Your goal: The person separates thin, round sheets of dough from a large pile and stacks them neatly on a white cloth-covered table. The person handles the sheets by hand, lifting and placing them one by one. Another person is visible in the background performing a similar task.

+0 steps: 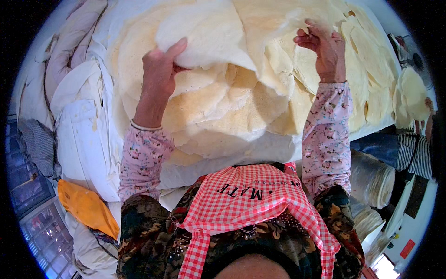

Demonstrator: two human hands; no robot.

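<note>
My left hand [160,69] pinches the near left edge of a thin, pale round flatbread sheet [205,35], thumb on top. The sheet is lifted a little over a broad heap of yellowish flatbread sheets [223,104], which overlap and curl. At the upper right my right hand [322,43] is raised over the heap with bent fingers, slightly blurred. A pale sheet's edge lies by its fingertips; whether the fingers grip it cannot be told. White cloth [230,171] shows under the heap at the near edge.
Folded white cloths [83,139] and a quilted cloth [69,48] lie at the left. An orange bag [87,209] is at lower left. Clear plastic-wrapped stacks [373,178] stand at lower right. At the far right, a co-worker's hand [429,104] is beside a hanging flatbread [413,97].
</note>
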